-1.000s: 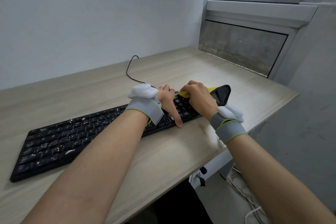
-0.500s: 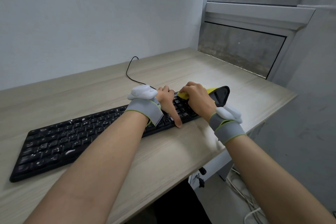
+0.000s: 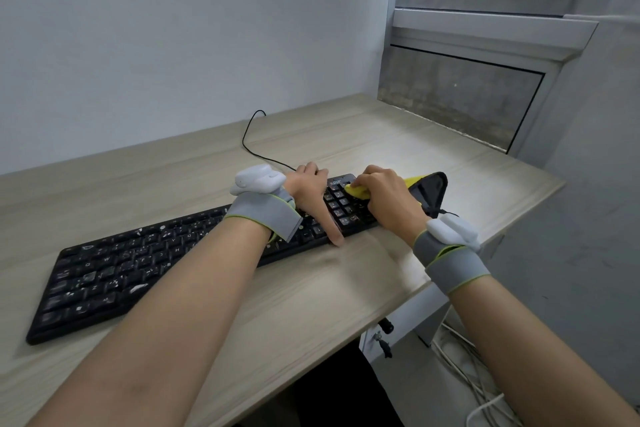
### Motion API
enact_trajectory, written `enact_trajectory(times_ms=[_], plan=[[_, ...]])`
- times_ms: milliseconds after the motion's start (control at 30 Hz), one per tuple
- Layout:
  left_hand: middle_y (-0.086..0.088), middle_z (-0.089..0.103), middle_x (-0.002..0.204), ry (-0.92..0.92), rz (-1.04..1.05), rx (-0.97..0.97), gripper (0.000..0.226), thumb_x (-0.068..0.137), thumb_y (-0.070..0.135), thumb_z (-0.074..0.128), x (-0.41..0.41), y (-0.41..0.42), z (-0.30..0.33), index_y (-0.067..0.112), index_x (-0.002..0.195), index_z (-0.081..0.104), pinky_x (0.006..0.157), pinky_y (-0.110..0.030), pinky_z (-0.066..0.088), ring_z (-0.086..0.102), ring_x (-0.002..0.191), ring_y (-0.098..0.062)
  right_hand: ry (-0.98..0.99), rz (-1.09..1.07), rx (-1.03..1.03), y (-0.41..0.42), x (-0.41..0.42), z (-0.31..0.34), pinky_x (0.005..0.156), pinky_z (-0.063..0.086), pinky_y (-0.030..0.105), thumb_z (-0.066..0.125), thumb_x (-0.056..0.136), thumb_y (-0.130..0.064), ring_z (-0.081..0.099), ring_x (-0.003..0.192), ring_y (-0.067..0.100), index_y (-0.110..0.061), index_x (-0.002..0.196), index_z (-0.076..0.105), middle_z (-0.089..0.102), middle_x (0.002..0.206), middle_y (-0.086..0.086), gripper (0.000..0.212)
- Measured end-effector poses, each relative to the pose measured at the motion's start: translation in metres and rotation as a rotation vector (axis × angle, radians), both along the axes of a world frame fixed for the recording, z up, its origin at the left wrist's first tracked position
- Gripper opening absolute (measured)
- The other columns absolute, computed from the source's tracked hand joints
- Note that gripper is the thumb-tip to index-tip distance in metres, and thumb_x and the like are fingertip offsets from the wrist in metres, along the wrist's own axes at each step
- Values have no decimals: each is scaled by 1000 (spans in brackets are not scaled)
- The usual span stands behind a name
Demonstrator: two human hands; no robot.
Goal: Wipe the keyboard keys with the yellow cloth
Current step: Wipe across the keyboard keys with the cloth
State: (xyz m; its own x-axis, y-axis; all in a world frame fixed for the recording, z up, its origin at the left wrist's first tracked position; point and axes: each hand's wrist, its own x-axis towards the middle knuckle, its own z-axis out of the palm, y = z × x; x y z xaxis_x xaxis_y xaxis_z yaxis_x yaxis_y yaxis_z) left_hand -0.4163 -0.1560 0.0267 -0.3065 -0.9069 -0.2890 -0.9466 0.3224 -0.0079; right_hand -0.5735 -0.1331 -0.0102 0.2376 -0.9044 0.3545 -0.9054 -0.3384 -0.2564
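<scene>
A black keyboard (image 3: 145, 267) with white smudges on its keys lies slantwise across the wooden desk (image 3: 311, 291). My right hand (image 3: 389, 198) grips the yellow cloth (image 3: 358, 191) and presses it onto the number keys at the keyboard's right end. More of the yellow cloth shows behind that hand. My left hand (image 3: 311, 192) holds the keyboard just left of the number keys: its fingers curl over the far edge and its thumb reaches down to the near edge. Both wrists wear grey bands with white devices.
A black pouch-like object (image 3: 431, 189) lies just right of the keyboard, near the desk's right edge. The keyboard's black cable (image 3: 254, 146) runs back toward the wall. A window frame (image 3: 485, 45) stands at the back right. White cables (image 3: 478, 381) lie on the floor.
My right hand has shifted the yellow cloth slightly along the number keys. My left hand stays in the same hold on the keyboard.
</scene>
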Motion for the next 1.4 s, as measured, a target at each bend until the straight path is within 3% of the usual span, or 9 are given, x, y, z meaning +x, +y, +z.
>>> enact_trajectory(times_ms=[167, 233, 333, 433, 633, 900, 1067, 1233, 1400], plan=[[-3, 33, 136, -112, 42, 40, 135, 31, 82, 72, 22, 3, 12, 13, 140, 32, 105, -38, 35, 32, 130, -24, -11, -8, -9, 0, 1, -3, 76, 40, 35, 42, 73, 20, 55, 98, 37, -3, 114, 63, 58, 112, 16, 51], [-2, 41, 124, -149, 53, 64, 122, 25, 82, 72, 25, 4, 11, 14, 123, 46, 93, -35, 42, 44, 113, -24, -15, -13, -10, -1, 0, -3, 75, 40, 34, 42, 73, 20, 55, 98, 37, -4, 114, 63, 58, 111, 16, 51], [-1, 48, 108, -139, 49, 88, 97, 33, 74, 79, 26, 5, 8, 10, 101, 55, 75, -30, 43, 49, 91, -21, -15, -15, -2, -3, 1, -1, 75, 39, 33, 44, 73, 19, 55, 98, 37, -4, 112, 64, 59, 111, 16, 50], [-1, 50, 102, -105, 60, 86, 91, 36, 69, 83, 24, 6, 9, 9, 100, 56, 74, -32, 46, 48, 84, -21, -41, -29, -20, -7, 2, 2, 75, 40, 36, 45, 71, 18, 55, 97, 39, -3, 108, 65, 60, 110, 18, 47], [-5, 54, 125, -122, 62, 68, 103, 44, 65, 84, 22, 8, 10, 6, 122, 53, 92, -34, 50, 55, 111, -23, -23, -52, 7, -32, 18, 6, 81, 41, 36, 42, 78, 16, 54, 103, 38, -2, 108, 65, 59, 114, 19, 41], [-2, 48, 120, -87, 58, 73, 107, 41, 65, 85, 25, 7, 8, 8, 123, 47, 87, -32, 48, 51, 107, -23, 61, 184, 125, -42, 15, 22, 90, 47, 44, 41, 75, 17, 56, 104, 35, -5, 103, 69, 63, 112, 17, 45], [-3, 48, 121, -83, 64, 81, 110, 41, 65, 85, 23, 6, 9, 8, 127, 46, 88, -31, 47, 51, 108, -23, 58, 110, 102, -49, 5, 25, 90, 47, 41, 41, 78, 16, 55, 105, 35, -8, 103, 70, 64, 113, 16, 45], [-3, 46, 123, -74, 64, 74, 114, 42, 65, 84, 25, 6, 8, 8, 131, 43, 92, -32, 45, 48, 114, -24, 23, 252, 131, -45, 24, 23, 90, 48, 43, 43, 76, 18, 58, 100, 32, -5, 98, 72, 66, 110, 15, 43], [-4, 43, 127, -84, 55, 69, 117, 42, 65, 84, 25, 7, 8, 7, 134, 40, 96, -36, 45, 46, 118, -25, 1, 212, 166, -52, 8, 30, 92, 46, 40, 44, 76, 18, 57, 100, 32, -7, 92, 74, 67, 108, 14, 42]])
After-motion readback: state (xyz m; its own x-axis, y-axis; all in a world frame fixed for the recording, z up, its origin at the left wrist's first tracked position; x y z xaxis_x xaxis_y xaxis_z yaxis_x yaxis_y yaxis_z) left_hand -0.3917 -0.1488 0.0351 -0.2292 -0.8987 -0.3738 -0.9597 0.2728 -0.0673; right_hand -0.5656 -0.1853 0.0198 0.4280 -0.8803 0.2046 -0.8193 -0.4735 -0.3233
